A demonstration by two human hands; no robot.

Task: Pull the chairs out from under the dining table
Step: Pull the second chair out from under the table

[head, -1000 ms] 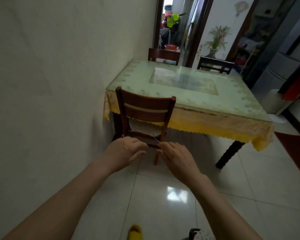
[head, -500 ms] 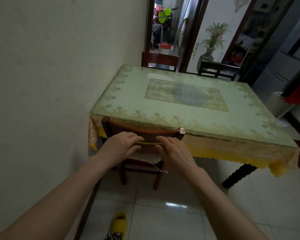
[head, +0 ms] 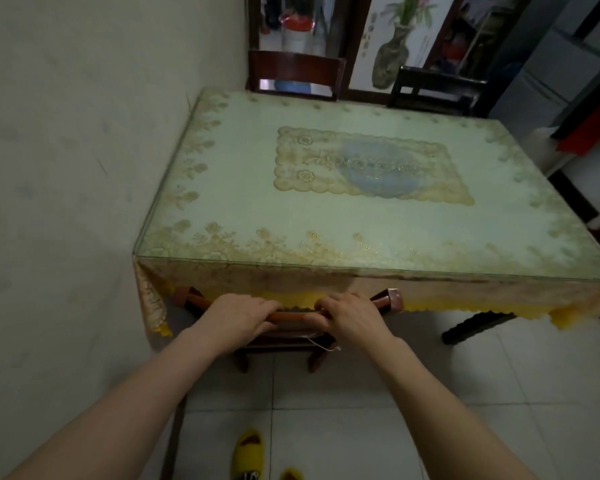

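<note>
A brown wooden chair (head: 388,300) stands tucked under the near edge of the dining table (head: 222,188), which has a glass top over a yellow floral cloth. My left hand (head: 238,315) and my right hand (head: 347,315) both grip the chair's top rail, side by side. The chair's seat is mostly hidden under the cloth and my hands. At the table's far side stand two more chairs, a reddish-brown chair (head: 295,69) on the left and a dark chair (head: 430,90) on the right.
A plain wall (head: 66,168) runs close along the table's left side. My yellow slippers (head: 248,453) are on the tiled floor below. A dark table leg (head: 471,327) shows at the right. Beyond the table are a doorway, a vase picture and a grey cabinet (head: 568,57).
I have stepped close to the table. My hands rose from near the seat to the top rail and closed on it. The view now looks down on the tabletop.
</note>
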